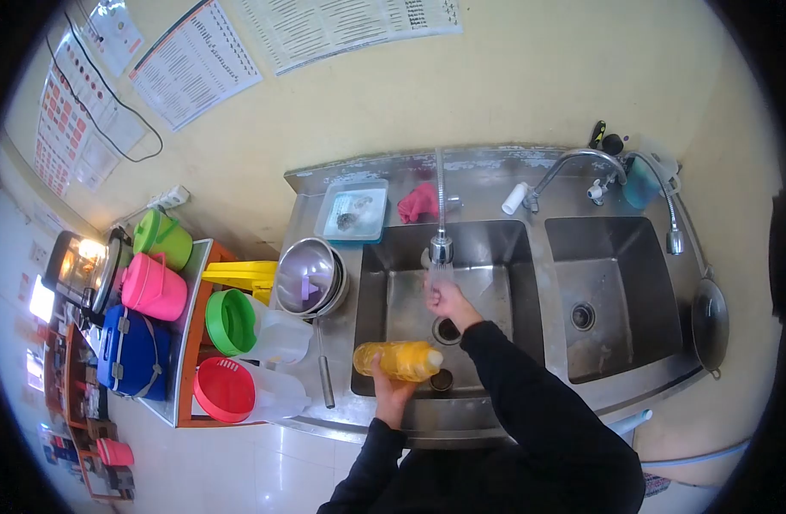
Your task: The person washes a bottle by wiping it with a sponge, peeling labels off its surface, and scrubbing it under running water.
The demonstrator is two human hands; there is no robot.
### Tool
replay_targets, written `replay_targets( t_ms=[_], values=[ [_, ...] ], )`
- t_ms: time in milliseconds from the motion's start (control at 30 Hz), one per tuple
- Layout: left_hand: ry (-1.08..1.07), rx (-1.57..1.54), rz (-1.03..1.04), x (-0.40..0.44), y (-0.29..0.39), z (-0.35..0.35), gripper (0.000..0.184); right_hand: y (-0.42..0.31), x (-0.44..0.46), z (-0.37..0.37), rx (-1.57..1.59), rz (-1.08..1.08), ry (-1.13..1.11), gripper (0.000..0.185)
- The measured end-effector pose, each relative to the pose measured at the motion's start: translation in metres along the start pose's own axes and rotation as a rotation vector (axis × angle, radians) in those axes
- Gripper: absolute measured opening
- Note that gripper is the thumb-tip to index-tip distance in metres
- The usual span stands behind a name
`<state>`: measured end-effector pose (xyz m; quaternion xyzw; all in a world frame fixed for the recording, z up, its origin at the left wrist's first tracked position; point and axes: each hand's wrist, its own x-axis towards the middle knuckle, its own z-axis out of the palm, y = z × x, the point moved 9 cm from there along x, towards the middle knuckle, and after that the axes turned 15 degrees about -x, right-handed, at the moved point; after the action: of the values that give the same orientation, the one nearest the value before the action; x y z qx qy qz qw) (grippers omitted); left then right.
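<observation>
My left hand is wrapped round a clear bottle of yellow-orange liquid. The bottle lies almost level over the front left of the large sink basin, its pale top end pointing right. Water falls from the spray head of a hanging tap onto my right hand, which is held just below it. The fingers of that hand are curled in; whatever they may hold is hidden.
Left of the basin are nested metal bowls, a handled utensil, and clear jugs with green and red tops. Behind stand a plastic tub and pink cloth. A second basin lies right, beside a hanging wok.
</observation>
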<state>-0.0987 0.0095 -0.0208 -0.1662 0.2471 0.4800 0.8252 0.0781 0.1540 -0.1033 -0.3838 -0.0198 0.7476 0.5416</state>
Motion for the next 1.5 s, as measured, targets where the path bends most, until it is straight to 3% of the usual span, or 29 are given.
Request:
replay_targets(
  t_ms=[67,167,467,567,667,767,867,967,1133,1267,1500],
  values=[
    [-0.016,-0.006,0.003,0.000,0.002,0.002,0.062,0.007,-0.045,0.003,-0.020,0.051,0.112,0.018],
    [-0.019,-0.016,0.000,0.002,0.002,0.001,0.062,0.014,-0.081,-0.009,-0.188,0.002,0.088,0.029],
    [-0.039,-0.006,-0.019,0.005,-0.002,0.004,0.063,0.003,-0.149,-0.025,-0.779,-0.175,0.389,0.019],
    [-0.042,-0.010,-0.036,-0.001,-0.007,0.012,0.062,0.004,-0.136,-0.029,-0.799,-0.225,0.326,0.020],
    [-0.039,-0.011,-0.021,-0.001,-0.005,0.011,0.061,0.005,-0.105,-0.030,-0.563,-0.263,0.189,0.025],
    [-0.040,0.002,-0.013,0.002,-0.004,0.008,0.062,-0.003,-0.092,-0.011,-0.299,-0.216,0.198,0.030],
    [-0.035,0.014,-0.012,0.000,-0.003,0.010,0.062,-0.009,-0.065,-0.006,-0.137,-0.186,0.235,0.021],
    [-0.028,0.031,0.004,-0.002,-0.004,0.010,0.061,-0.019,-0.018,-0.020,-0.427,-0.116,0.174,0.012],
    [-0.036,0.059,0.020,-0.007,-0.001,0.010,0.062,-0.019,-0.023,-0.002,-0.506,-0.139,0.146,0.017],
    [-0.033,0.011,0.026,-0.003,0.004,0.003,0.062,-0.015,-0.060,-0.001,-0.535,-0.222,0.015,0.016],
    [-0.021,0.011,0.010,-0.002,0.004,-0.002,0.061,-0.014,-0.142,-0.005,-0.842,-0.293,0.144,0.024]
  ],
)
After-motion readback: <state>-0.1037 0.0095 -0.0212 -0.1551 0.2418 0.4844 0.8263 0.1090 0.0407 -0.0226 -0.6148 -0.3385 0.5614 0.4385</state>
